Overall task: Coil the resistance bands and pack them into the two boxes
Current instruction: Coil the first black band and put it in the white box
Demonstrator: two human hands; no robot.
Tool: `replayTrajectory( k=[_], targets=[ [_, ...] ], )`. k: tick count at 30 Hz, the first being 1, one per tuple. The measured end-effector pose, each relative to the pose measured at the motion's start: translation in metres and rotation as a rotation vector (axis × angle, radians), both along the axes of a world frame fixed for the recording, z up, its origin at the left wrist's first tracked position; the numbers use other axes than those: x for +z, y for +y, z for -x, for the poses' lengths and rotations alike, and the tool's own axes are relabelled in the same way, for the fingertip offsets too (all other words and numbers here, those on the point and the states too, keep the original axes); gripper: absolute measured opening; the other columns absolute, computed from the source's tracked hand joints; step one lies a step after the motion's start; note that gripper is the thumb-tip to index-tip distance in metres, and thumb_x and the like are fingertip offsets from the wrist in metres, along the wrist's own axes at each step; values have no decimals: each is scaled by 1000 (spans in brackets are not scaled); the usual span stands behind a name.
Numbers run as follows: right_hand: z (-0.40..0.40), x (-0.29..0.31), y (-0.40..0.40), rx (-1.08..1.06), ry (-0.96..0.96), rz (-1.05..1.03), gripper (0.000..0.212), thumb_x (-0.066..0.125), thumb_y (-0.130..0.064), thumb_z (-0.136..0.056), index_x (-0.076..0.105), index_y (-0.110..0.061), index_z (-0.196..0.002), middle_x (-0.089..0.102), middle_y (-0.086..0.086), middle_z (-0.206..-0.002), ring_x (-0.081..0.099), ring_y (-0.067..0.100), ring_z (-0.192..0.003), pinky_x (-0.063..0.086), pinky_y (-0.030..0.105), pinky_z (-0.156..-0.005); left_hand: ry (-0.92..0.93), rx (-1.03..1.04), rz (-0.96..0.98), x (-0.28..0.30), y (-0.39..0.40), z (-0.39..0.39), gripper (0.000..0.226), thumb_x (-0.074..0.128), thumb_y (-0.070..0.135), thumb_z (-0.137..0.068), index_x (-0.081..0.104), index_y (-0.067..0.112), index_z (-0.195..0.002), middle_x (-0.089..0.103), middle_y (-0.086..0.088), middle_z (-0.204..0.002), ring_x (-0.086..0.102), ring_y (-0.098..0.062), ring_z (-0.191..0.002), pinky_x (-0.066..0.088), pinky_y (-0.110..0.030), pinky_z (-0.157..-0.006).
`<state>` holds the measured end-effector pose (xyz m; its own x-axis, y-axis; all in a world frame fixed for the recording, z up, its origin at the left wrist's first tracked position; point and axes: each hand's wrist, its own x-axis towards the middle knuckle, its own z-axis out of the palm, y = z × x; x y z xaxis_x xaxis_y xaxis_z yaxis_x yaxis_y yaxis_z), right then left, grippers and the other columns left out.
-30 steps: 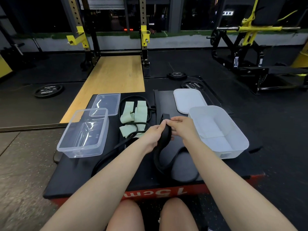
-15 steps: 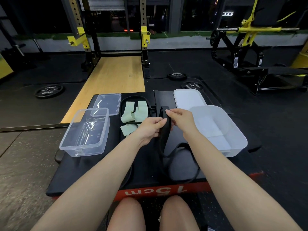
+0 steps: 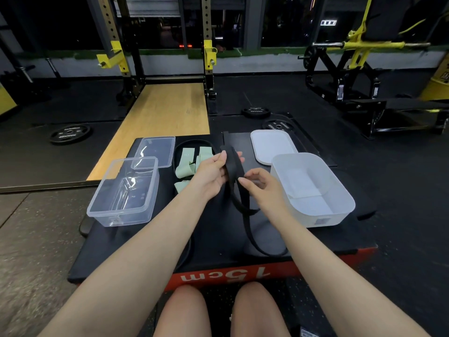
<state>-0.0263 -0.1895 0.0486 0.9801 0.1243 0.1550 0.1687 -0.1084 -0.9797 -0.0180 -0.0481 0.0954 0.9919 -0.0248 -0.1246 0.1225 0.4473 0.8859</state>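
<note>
My left hand (image 3: 213, 171) grips the folded top of a wide black resistance band (image 3: 233, 166), held up over the middle of the black platform. The band's lower loops hang down and trail to the platform's near edge. My right hand (image 3: 260, 184) pinches the band's strands just below the fold. A clear plastic box (image 3: 124, 192) stands at the left and a white box (image 3: 313, 188) at the right. Light green bands (image 3: 188, 164) lie in a pile behind my left hand, ringed by another thin black band (image 3: 194, 143).
The clear lid (image 3: 155, 150) leans on the clear box's far rim; the white lid (image 3: 271, 145) lies behind the white box. The black platform (image 3: 218, 239) has a red front marked 15cm. Weight plates, a squat rack and a bench stand on the gym floor beyond.
My left hand has lifted the band's folded top up and away from me. My right hand slid down from the top to pinch the strands lower.
</note>
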Motion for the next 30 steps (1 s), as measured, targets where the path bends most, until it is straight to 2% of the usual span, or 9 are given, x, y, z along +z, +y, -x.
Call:
replayTrajectory(
  k=[5,9,11,13,17,20,23,27,30],
  targets=[
    [12,8,9,-126,-143,135,19,72,-34,-81,61,-23,-92,56,-7,-98,55,-1,-84,41,11,-75,0,43,62,6,-6,-1,29,32,16,-102,56,1,-109,60,-13,-122,63,-15,-94,52,-26,-84],
    [17,1,14,-41,-46,134,24,73,-29,-81,52,-24,-92,60,-4,-95,60,4,-74,43,9,-68,-12,19,-24,1,-11,2,26,38,18,-101,59,2,-105,67,-3,-98,63,-16,-97,51,-26,-86],
    [16,0,14,-4,28,28,21,70,-27,-85,52,-24,-95,63,-2,-92,66,7,-67,49,14,-66,-15,2,-41,-2,-11,3,25,40,18,-100,60,4,-100,67,-1,-97,63,-15,-97,51,-26,-86],
    [15,-2,13,-3,35,43,20,67,-29,-87,54,-22,-100,64,-5,-90,65,7,-73,51,19,-72,-11,-9,-39,-5,-9,2,25,40,19,-100,61,6,-98,67,-1,-99,63,-12,-96,51,-25,-85],
    [14,-6,16,-79,20,48,21,72,-26,-83,56,-22,-96,65,-11,-84,61,4,-84,43,15,-74,-3,-28,-65,-9,-8,2,27,41,19,-100,60,3,-108,67,-1,-100,64,-11,-95,50,-27,-89],
    [14,-9,19,-101,64,21,27,76,-26,-79,57,-19,-97,63,-8,-81,58,5,-77,41,15,-71,-4,-36,-113,-10,-8,2,28,42,17,-100,58,1,-115,67,0,-103,64,-10,-94,54,-24,-82],
    [13,-12,16,-87,70,22,24,75,-27,-79,64,-14,-95,59,-7,-75,55,5,-72,42,17,-70,4,-29,-157,-14,-1,1,25,42,19,-100,60,4,-109,67,-1,-107,65,-11,-96,54,-26,-79],
    [9,-14,11,-71,64,-18,14,74,-21,-81,67,-12,-88,62,-3,-74,57,10,-73,51,37,-80,22,-55,-213,-19,4,1,24,42,22,-100,63,10,-100,69,2,-102,67,-11,-94,55,-30,-80],
    [7,-16,12,-91,21,54,14,75,-21,-80,61,-22,-80,58,-7,-70,55,12,-69,51,38,-77,35,-47,-221,-18,1,2,26,40,20,-101,63,8,-100,69,1,-100,68,-9,-87,57,-26,-72]
  ],
)
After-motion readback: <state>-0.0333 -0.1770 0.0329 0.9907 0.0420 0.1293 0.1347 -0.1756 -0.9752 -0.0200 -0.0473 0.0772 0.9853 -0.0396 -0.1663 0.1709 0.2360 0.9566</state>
